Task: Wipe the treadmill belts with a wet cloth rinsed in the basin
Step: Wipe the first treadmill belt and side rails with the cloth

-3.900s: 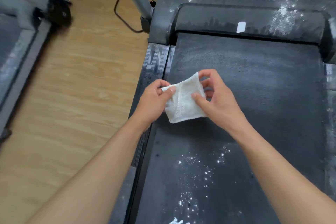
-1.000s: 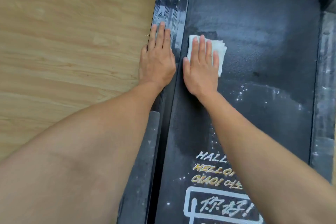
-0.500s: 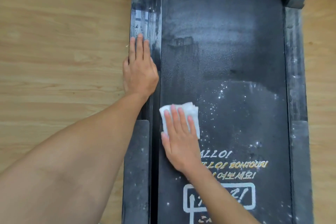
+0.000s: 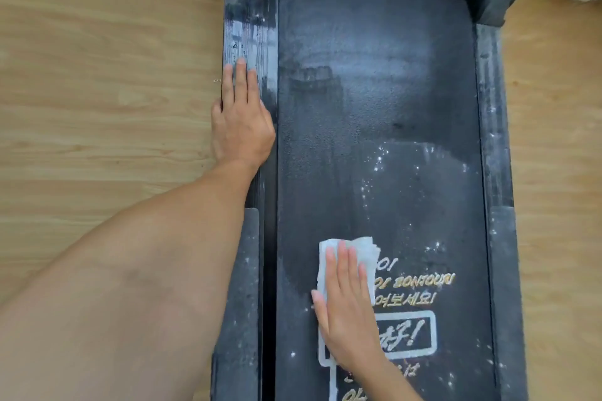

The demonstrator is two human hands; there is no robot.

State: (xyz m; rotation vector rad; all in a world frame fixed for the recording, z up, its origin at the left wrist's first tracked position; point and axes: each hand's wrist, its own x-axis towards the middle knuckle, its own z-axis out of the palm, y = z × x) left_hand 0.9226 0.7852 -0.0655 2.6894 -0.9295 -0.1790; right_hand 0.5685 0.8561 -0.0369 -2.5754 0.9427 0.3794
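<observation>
Cloth (image 4: 365, 249) under flat right hand (image 4: 347, 312), on belt (image 4: 374, 101).

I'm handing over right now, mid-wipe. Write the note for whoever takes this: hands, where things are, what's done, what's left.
The left hand is open, flat on the left side rail.
The right hand is open, with straight fingers pressing the white cloth onto the belt, left of centre, beside the printed lettering.
Done: a darker, damp-looking strip runs down the belt's left part to the cloth.
Left: the white specks at mid-belt and towards the right edge, and the dusty right rail. The basin is not in view.
</observation>
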